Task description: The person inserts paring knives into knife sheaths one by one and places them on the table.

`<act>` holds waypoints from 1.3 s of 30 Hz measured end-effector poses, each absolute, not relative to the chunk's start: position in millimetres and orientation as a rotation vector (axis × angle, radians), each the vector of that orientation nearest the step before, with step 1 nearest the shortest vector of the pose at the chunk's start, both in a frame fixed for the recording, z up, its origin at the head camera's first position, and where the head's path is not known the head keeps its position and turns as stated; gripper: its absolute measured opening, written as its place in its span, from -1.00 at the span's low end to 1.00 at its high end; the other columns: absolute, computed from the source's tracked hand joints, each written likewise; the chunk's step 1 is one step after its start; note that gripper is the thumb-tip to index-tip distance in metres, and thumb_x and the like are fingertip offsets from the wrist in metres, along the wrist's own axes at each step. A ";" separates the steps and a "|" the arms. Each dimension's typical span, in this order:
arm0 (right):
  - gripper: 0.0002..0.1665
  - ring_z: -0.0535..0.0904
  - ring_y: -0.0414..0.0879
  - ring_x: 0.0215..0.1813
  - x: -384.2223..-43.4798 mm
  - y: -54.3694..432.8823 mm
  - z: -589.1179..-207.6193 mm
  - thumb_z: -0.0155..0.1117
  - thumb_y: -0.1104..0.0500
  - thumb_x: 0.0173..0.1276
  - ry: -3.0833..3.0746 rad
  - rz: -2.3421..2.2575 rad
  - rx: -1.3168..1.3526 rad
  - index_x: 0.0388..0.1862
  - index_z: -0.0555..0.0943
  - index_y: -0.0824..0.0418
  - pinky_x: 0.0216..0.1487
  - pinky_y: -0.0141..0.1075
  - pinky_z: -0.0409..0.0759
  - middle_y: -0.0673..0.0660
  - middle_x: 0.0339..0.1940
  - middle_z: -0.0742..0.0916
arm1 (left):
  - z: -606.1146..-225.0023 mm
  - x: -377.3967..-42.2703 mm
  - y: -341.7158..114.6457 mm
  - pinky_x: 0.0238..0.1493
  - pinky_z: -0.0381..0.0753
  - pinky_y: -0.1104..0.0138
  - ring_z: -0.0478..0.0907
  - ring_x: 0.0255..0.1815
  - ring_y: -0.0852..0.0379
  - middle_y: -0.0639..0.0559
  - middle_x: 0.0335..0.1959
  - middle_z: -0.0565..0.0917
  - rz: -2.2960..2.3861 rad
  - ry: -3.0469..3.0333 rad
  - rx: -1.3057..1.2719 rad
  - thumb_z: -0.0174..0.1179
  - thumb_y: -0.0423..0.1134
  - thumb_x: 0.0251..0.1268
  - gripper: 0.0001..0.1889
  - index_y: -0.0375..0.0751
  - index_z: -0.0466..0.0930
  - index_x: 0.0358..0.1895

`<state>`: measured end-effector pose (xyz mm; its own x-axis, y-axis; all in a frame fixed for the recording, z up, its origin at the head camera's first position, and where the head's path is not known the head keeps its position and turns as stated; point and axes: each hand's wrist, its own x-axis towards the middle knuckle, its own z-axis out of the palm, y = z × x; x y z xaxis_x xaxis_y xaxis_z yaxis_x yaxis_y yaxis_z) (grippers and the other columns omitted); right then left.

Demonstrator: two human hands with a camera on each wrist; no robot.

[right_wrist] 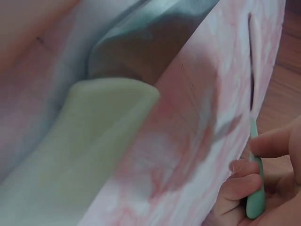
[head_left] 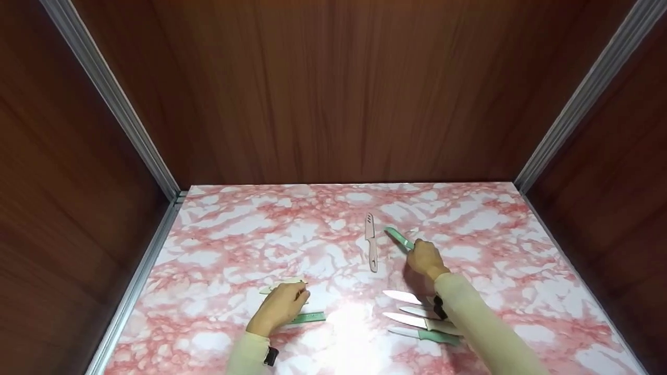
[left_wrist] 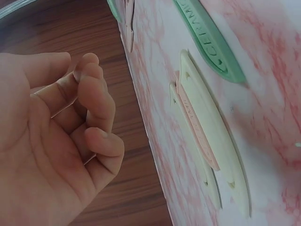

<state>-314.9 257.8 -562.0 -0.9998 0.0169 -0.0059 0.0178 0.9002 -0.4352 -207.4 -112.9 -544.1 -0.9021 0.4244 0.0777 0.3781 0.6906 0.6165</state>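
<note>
My right hand grips the handle of a green knife above the table; its front part points away to the left and also looks green. In the right wrist view, fingers and thumb wrap the green handle. To its left lies a pink knife with slots near its tip. My left hand, its fingers loosely curled and holding nothing, hovers over several blade covers. Among them are a green cover lettered CERAMIC, two cream covers and a pink cover.
Several knives lie side by side under my right forearm, among them a cream-handled knife and a green-handled knife, blades pointing left. Wood-grain panels with metal edge posts enclose the pink-marbled table behind and at both sides.
</note>
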 end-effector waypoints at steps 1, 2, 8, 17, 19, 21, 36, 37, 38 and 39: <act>-0.84 0.55 0.18 -0.39 -316.6 256.5 -562.4 -0.01 0.30 0.21 3.051 -0.711 0.051 -0.32 0.43 0.42 -0.31 0.04 0.52 0.30 -0.46 0.56 | -544.6 -207.7 -113.0 -0.57 0.22 0.40 0.20 -0.66 0.31 0.24 -0.67 0.29 1.009 2.822 0.667 -0.04 -0.24 0.44 -0.73 -0.03 0.36 -0.52; -0.83 0.56 0.18 -0.38 -318.1 255.0 -562.7 0.00 0.30 0.21 3.041 -0.723 0.074 -0.29 0.43 0.43 -0.31 0.04 0.52 0.30 -0.44 0.57 | -544.8 -207.6 -113.1 -0.57 0.22 0.40 0.20 -0.66 0.31 0.23 -0.67 0.29 1.013 2.818 0.664 -0.03 -0.24 0.44 -0.73 -0.03 0.37 -0.52; -0.74 0.61 0.26 -0.26 -325.5 246.1 -564.2 0.01 0.29 0.22 3.002 -0.717 0.178 -0.17 0.40 0.47 -0.26 0.05 0.54 0.37 -0.35 0.61 | -543.4 -207.1 -113.7 -0.58 0.20 0.40 0.18 -0.67 0.30 0.22 -0.68 0.26 1.016 2.787 0.635 -0.04 -0.24 0.45 -0.74 -0.04 0.38 -0.50; -0.84 0.61 0.20 -0.28 -334.5 236.3 -569.0 0.06 0.20 0.18 2.960 -0.594 0.274 -0.47 0.50 0.27 -0.32 0.06 0.52 0.26 -0.40 0.64 | -540.9 -208.2 -121.7 -0.56 0.24 0.38 0.19 -0.67 0.29 0.20 -0.68 0.28 1.033 2.787 0.619 -0.04 -0.19 0.47 -0.74 -0.07 0.42 -0.47; -0.86 0.60 0.15 -0.31 -335.7 233.0 -570.2 0.07 0.20 0.14 2.953 -0.602 0.265 -0.52 0.50 0.24 -0.33 0.03 0.52 0.23 -0.43 0.64 | -540.9 -208.4 -124.0 -0.58 0.22 0.39 0.18 -0.67 0.29 0.20 -0.68 0.27 1.029 2.795 0.618 -0.03 -0.21 0.46 -0.76 -0.09 0.43 -0.46; -0.89 0.59 0.12 -0.34 -336.9 229.2 -571.5 0.08 0.21 0.12 2.954 -0.620 0.233 -0.51 0.48 0.25 -0.33 0.00 0.53 0.21 -0.46 0.62 | -541.6 -208.4 -125.9 -0.60 0.20 0.40 0.17 -0.68 0.30 0.21 -0.69 0.26 1.026 2.797 0.608 -0.03 -0.21 0.46 -0.76 -0.10 0.44 -0.45; -0.63 0.61 0.27 -0.23 -343.5 210.4 -576.0 0.21 0.13 0.27 2.992 -0.717 0.138 -0.22 0.42 0.46 -0.14 0.01 0.54 0.39 -0.34 0.62 | -543.0 -208.8 -135.1 -0.58 0.26 0.36 0.23 -0.67 0.27 0.18 -0.69 0.30 1.059 2.840 0.522 -0.01 -0.26 0.43 -0.75 -0.08 0.39 -0.50; -0.62 0.61 0.27 -0.23 -343.8 210.3 -576.3 0.21 0.13 0.28 2.992 -0.711 0.135 -0.21 0.42 0.47 -0.14 0.02 0.53 0.39 -0.34 0.62 | -543.2 -208.8 -135.3 -0.57 0.26 0.36 0.24 -0.67 0.26 0.18 -0.70 0.29 1.063 2.845 0.517 -0.01 -0.27 0.42 -0.75 -0.08 0.38 -0.51; -0.61 0.60 0.27 -0.22 -344.1 210.2 -576.7 0.22 0.12 0.28 2.993 -0.701 0.130 -0.21 0.42 0.47 -0.14 0.02 0.53 0.39 -0.34 0.61 | -543.5 -208.7 -135.5 -0.57 0.27 0.36 0.24 -0.66 0.26 0.18 -0.70 0.29 1.064 2.851 0.514 -0.01 -0.28 0.42 -0.74 -0.08 0.38 -0.52; -0.60 0.60 0.26 -0.22 -344.3 209.9 -577.1 0.22 0.11 0.28 2.991 -0.698 0.127 -0.21 0.42 0.47 -0.13 0.02 0.53 0.38 -0.35 0.61 | -543.8 -208.4 -135.6 -0.56 0.27 0.36 0.23 -0.66 0.26 0.18 -0.70 0.29 1.064 2.851 0.510 -0.01 -0.28 0.42 -0.74 -0.07 0.37 -0.53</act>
<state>-344.3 209.9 -577.1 -0.9943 0.0649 -0.0847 0.0957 0.8934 -0.4389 -208.4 -135.6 -543.8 -0.9439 0.3243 0.0620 0.2856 0.7079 0.6460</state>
